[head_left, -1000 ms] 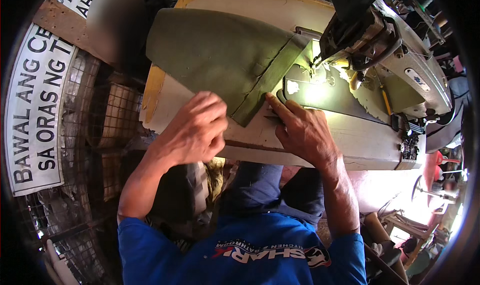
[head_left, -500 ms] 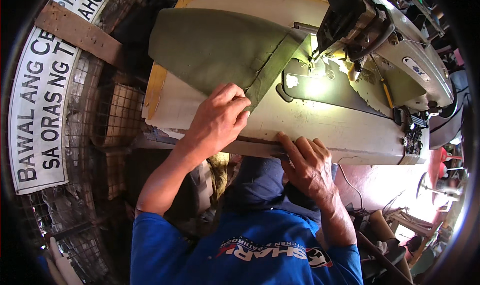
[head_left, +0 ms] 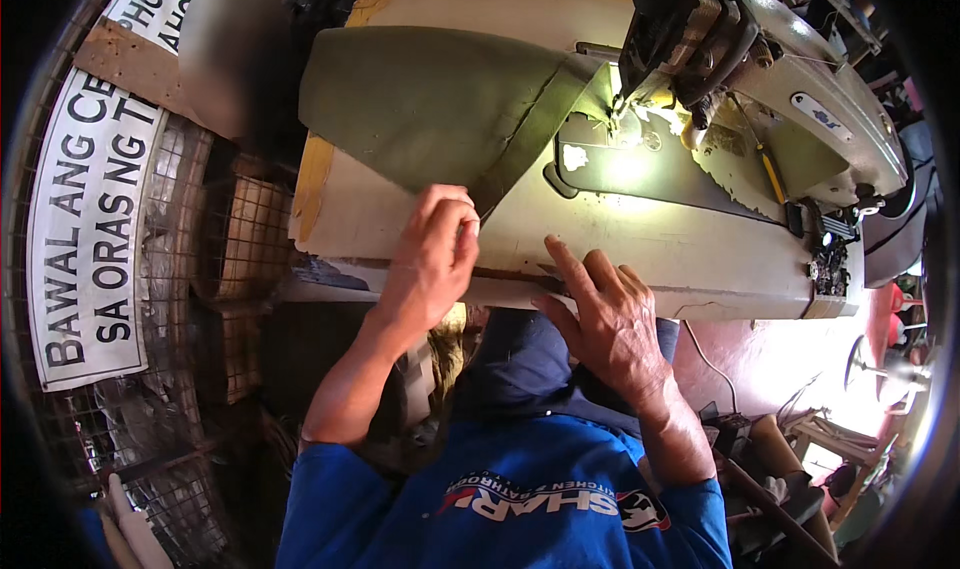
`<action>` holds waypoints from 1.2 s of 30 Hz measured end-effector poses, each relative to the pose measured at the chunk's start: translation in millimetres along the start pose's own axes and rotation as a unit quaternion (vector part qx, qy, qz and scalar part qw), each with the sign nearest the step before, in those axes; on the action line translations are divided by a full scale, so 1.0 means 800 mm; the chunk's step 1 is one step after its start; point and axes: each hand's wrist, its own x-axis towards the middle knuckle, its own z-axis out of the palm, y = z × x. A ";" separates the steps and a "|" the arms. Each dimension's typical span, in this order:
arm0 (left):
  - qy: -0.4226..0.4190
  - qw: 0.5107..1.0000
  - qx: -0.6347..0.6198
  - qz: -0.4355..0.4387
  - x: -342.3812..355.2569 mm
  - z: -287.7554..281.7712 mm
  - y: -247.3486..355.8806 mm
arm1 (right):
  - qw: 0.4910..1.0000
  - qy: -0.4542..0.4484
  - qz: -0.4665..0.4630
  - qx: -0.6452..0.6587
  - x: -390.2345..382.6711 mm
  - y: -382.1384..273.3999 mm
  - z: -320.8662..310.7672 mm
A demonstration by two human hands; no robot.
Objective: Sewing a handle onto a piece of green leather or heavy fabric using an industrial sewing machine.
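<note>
A folded piece of dark green fabric (head_left: 420,94) lies on the sewing machine table. Its seamed strip runs up to the needle area (head_left: 618,109), where a lamp lights the plate. My left hand (head_left: 425,264) is at the fabric's near corner, fingers bent and pressed together. What sits between its fingertips is hidden. To the right, my right hand (head_left: 610,319) is over the table's front edge, index finger stretched forward and thumb apart. Nothing shows in its grip.
The sewing machine (head_left: 800,79) fills the far right, with a yellow-handled screwdriver (head_left: 770,174) lying by its base. A wire mesh wall (head_left: 165,259) with white signs (head_left: 95,239) stands at the left. Behind the table's left side is a blurred shape (head_left: 235,54).
My left hand has drawn slightly back toward me at the fabric's corner. My right hand's fingers have spread, with the thumb lifting out to the left. The blurred shape has appeared at upper left.
</note>
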 end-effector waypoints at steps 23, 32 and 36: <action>-0.040 0.987 -0.155 0.018 -0.003 -0.026 -0.027 | 0.994 -0.020 -0.107 0.020 0.067 -0.014 0.028; -0.083 0.969 -0.229 0.031 -0.010 -0.032 -0.036 | 0.993 0.108 -0.041 -0.012 0.021 -0.026 0.044; -0.096 0.966 -0.239 0.028 -0.010 -0.033 -0.035 | 0.992 0.116 -0.040 -0.022 0.019 -0.039 0.060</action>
